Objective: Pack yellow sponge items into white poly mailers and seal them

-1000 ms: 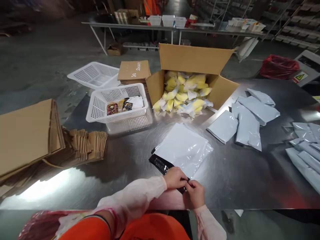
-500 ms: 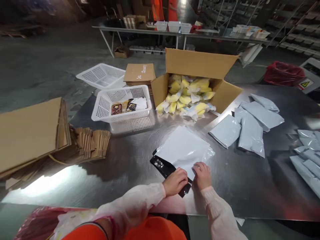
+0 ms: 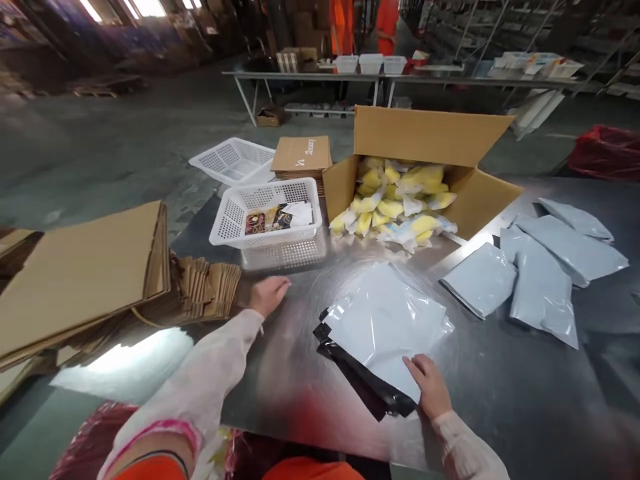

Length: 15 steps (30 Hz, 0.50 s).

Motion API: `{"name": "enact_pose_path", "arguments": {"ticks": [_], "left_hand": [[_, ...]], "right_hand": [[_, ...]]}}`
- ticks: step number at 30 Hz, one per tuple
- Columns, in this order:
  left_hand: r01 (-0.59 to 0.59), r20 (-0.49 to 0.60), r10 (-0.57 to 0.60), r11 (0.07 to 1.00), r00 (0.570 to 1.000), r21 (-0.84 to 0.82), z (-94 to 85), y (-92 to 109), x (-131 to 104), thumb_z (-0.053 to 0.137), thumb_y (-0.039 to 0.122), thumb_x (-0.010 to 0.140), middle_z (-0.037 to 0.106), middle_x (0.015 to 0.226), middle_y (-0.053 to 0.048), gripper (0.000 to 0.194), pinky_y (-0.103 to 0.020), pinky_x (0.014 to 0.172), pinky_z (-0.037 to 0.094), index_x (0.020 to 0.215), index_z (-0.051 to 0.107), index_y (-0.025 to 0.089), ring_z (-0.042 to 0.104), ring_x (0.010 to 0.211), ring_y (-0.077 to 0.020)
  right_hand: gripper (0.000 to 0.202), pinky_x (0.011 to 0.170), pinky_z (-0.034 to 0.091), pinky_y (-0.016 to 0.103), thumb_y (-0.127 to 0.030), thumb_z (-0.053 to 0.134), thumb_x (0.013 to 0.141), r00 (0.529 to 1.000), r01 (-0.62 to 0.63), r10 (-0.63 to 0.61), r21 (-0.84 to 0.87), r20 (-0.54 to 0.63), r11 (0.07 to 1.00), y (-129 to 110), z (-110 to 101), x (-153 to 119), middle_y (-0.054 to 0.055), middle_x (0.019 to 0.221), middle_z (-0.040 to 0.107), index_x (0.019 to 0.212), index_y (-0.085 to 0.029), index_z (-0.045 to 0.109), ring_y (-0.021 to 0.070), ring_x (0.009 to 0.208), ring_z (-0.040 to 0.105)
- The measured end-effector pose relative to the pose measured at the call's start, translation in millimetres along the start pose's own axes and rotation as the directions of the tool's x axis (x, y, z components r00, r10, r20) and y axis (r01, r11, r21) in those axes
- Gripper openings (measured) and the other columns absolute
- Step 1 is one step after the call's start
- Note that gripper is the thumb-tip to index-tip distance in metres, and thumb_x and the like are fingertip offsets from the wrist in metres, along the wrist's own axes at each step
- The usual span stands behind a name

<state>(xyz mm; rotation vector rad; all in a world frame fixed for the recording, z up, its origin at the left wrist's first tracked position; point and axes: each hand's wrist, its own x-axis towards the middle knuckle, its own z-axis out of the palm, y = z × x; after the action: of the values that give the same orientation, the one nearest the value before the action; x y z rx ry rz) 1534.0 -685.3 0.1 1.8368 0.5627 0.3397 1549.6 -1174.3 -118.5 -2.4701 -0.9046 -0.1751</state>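
My left hand (image 3: 270, 295) is over the steel table, just right of the small folded cardboard pieces (image 3: 210, 287) and below the white basket (image 3: 267, 217). Its fingers are drawn together, and whatever they might hold is too small to see. At the lower right corner of a stack of white plastic mailer bags (image 3: 383, 320), my right hand (image 3: 430, 385) has thumb and fingers closed on the bag edge. Black inner sides of the bags (image 3: 355, 380) show along the stack's lower left. Printed cards and white paper (image 3: 280, 219) lie in the basket.
An open carton (image 3: 430, 137) of yellow wrapped items stands behind the bags. Filled mailers (image 3: 543, 277) lie to the right. Large flat cardboard (image 3: 100, 260) is at left. People in orange stand by the far table (image 3: 320, 77).
My left hand has left the bags and moved left toward the cardboard pieces. The bag stack lies flatter, with my right hand still at its corner. The view has shifted left.
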Motion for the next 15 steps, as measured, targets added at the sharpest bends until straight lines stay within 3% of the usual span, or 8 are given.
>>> {"name": "enact_pose_path", "arguments": {"ticks": [1,2,3,4,6,9,12,15], "left_hand": [[-0.095,0.175,0.076,0.990,0.982,0.104,22.5,-2,2,0.074,0.023,0.067,0.053,0.067,0.001,0.011,-0.022,0.067,0.037,0.073,0.065,0.021,0.049,0.065,-0.0127],[-0.204,0.353,0.130,0.962,0.926,0.179,46.9,-4,2,0.072,0.022,0.068,0.054,0.071,0.000,0.012,-0.023,0.068,0.037,0.080,0.068,0.023,0.050,0.066,-0.0133],[-0.309,0.513,0.162,0.926,0.843,0.215,71.1,-4,1,0.069,0.020,0.071,0.056,0.075,-0.001,0.018,-0.024,0.069,0.037,0.088,0.070,0.025,0.051,0.066,-0.0133],[-0.422,0.656,0.179,0.877,0.733,0.232,93.2,-4,0,0.065,0.019,0.074,0.057,0.080,-0.002,0.024,-0.025,0.069,0.037,0.096,0.070,0.027,0.050,0.065,-0.0132],[-0.571,0.816,0.191,0.797,0.545,0.195,126.4,-3,-3,0.060,0.015,0.077,0.059,0.091,-0.004,0.036,-0.026,0.070,0.037,0.108,0.067,0.032,0.051,0.065,-0.0133],[-0.649,0.907,0.185,0.752,0.379,0.118,146.5,-6,-10,0.065,0.012,0.070,0.060,0.107,-0.005,0.047,-0.028,0.072,0.038,0.111,0.065,0.036,0.054,0.070,-0.0152],[-0.668,0.932,0.167,0.738,0.323,0.099,144.8,-17,-16,0.066,0.011,0.067,0.059,0.124,-0.003,0.050,-0.027,0.076,0.040,0.111,0.066,0.037,0.058,0.077,-0.0163],[-0.674,0.922,0.133,0.720,0.363,0.162,137.5,-32,-21,0.058,0.018,0.078,0.057,0.132,0.002,0.040,-0.027,0.081,0.043,0.112,0.067,0.037,0.063,0.087,-0.0168]], "right_hand": [[0.038,0.088,0.050,0.033,-0.031,0.035,0.094,1.000,0.000,0.000,0.025,0.001,1.000,2,-2,-1,0.007,0.102,0.066,0.111,-0.025,0.068,0.0199,0.099,0.060],[0.038,0.088,0.050,0.033,-0.033,0.036,0.093,1.000,-0.004,0.004,0.048,0.000,0.999,5,-4,-2,0.008,0.105,0.066,0.112,-0.025,0.068,0.0203,0.101,0.060],[0.038,0.088,0.051,0.033,-0.034,0.038,0.093,1.000,-0.012,0.012,0.069,0.000,0.998,7,-7,-3,0.008,0.108,0.065,0.113,-0.025,0.068,0.0207,0.102,0.061],[0.037,0.089,0.051,0.033,-0.035,0.039,0.092,1.000,-0.026,0.026,0.087,0.005,0.996,10,-10,-4,0.008,0.110,0.065,0.115,-0.026,0.067,0.0209,0.102,0.061],[0.037,0.090,0.051,0.033,-0.034,0.040,0.091,0.998,-0.057,0.052,0.113,0.044,0.992,14,-18,-6,0.007,0.114,0.065,0.118,-0.027,0.065,0.0210,0.105,0.061],[0.038,0.094,0.050,0.034,-0.030,0.043,0.090,0.989,-0.088,0.073,0.118,0.125,0.989,18,-30,-7,0.007,0.119,0.063,0.122,-0.028,0.062,0.0208,0.110,0.060],[0.036,0.098,0.049,0.037,-0.026,0.043,0.089,0.979,-0.072,0.042,0.151,0.198,0.986,20,-36,-5,0.007,0.119,0.065,0.118,-0.028,0.065,0.0209,0.115,0.057],[0.034,0.098,0.049,0.040,-0.027,0.045,0.087,0.966,-0.103,0.036,0.253,0.257,0.962,20,-39,1,0.009,0.114,0.068,0.110,-0.025,0.070,0.0223,0.115,0.058]]}}
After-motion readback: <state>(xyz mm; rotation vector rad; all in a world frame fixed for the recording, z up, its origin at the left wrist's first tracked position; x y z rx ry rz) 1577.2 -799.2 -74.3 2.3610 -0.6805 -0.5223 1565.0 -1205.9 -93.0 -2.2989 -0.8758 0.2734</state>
